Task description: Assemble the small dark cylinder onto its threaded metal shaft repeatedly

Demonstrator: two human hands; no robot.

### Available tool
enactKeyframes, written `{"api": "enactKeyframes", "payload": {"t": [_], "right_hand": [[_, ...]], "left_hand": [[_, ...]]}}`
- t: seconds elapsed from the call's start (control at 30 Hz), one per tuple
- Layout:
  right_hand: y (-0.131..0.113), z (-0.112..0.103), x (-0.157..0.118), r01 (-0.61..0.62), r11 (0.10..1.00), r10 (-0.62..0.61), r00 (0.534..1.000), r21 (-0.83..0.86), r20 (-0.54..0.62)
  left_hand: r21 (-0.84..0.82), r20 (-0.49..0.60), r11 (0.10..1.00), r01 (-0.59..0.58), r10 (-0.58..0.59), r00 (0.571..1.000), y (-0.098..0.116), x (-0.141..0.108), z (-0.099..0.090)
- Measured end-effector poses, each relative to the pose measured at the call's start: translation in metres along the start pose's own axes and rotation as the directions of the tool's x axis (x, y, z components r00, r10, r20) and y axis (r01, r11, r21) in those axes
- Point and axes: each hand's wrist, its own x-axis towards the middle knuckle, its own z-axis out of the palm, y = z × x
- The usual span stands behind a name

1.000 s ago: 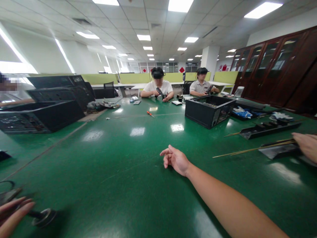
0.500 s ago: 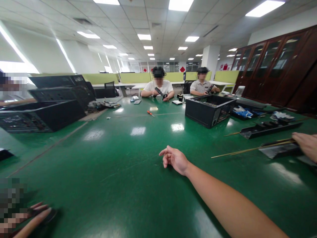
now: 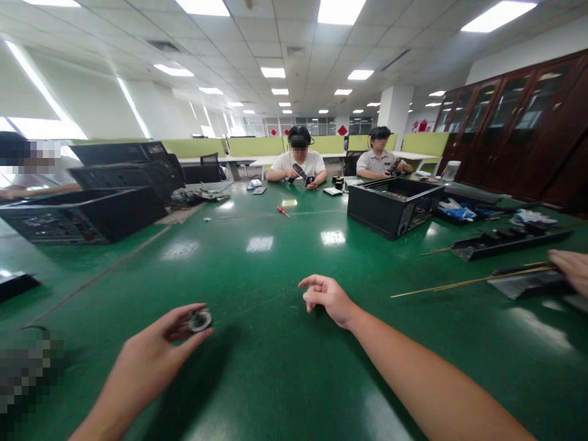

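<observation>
Between the thumb and fingers of my left hand (image 3: 158, 352) is a small round dark part (image 3: 199, 320) with a pale ring, held above the green table (image 3: 257, 380). My right hand (image 3: 327, 299) rests at the middle of the table, its fingers loosely curled and partly apart, with nothing seen in them. A red screwdriver (image 3: 283, 211) lies farther back on the tabletop.
A black computer case (image 3: 376, 211) stands at the back right, another (image 3: 92, 217) at the left. Thin brass rods (image 3: 459, 285) and metal channels (image 3: 509, 242) lie at the right, near another person's hand (image 3: 571, 267). Two people (image 3: 298, 164) sit opposite.
My left hand has come from the lower left corner towards the middle, bringing the round part with it. My right hand has barely moved. The view has shifted slightly.
</observation>
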Motion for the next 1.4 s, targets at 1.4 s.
{"api": "enactKeyframes", "payload": {"t": [1.4], "right_hand": [[-0.006, 0.009, -0.019, 0.236, 0.608, -0.272, 0.959, -0.758, 0.081]], "left_hand": [[-0.358, 0.132, 0.854, -0.377, 0.446, 0.885, 0.063, 0.012, 0.112]]}}
